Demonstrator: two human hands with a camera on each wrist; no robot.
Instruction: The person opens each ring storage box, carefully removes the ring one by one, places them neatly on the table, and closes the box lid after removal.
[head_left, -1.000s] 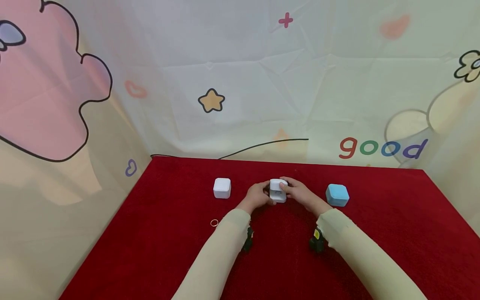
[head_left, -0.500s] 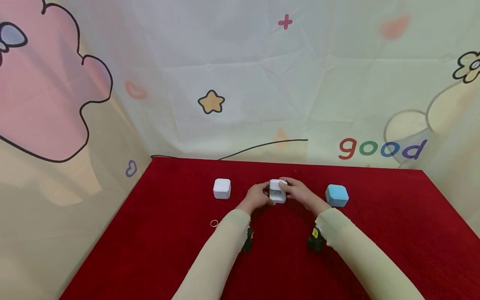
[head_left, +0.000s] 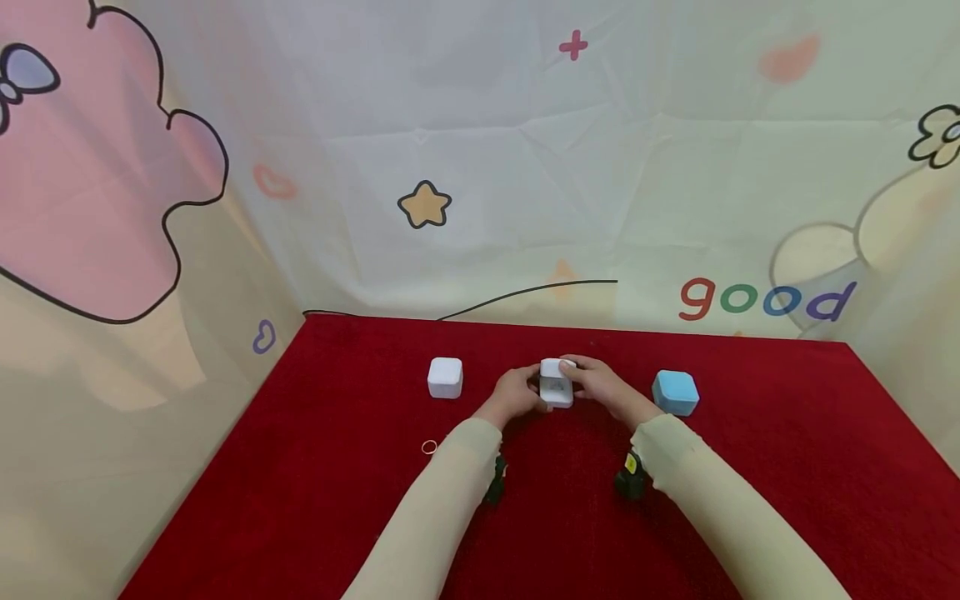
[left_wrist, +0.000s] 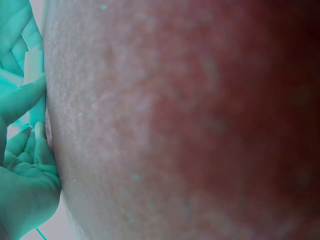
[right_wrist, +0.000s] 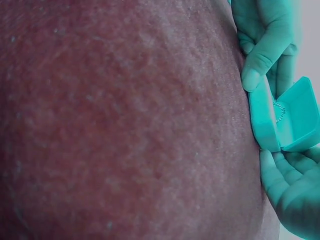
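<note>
Since a second ago I see my left hand point(head_left: 517, 392) and right hand point(head_left: 600, 385) still gripping the white box point(head_left: 557, 387), lid open; the right wrist view alone shows its lining.

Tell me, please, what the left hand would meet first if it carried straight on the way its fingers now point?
The left hand points rightward at the open white box it already holds, so the box comes first. Beyond that lies the right hand on the box's far side, though depth is hard to judge.
</note>
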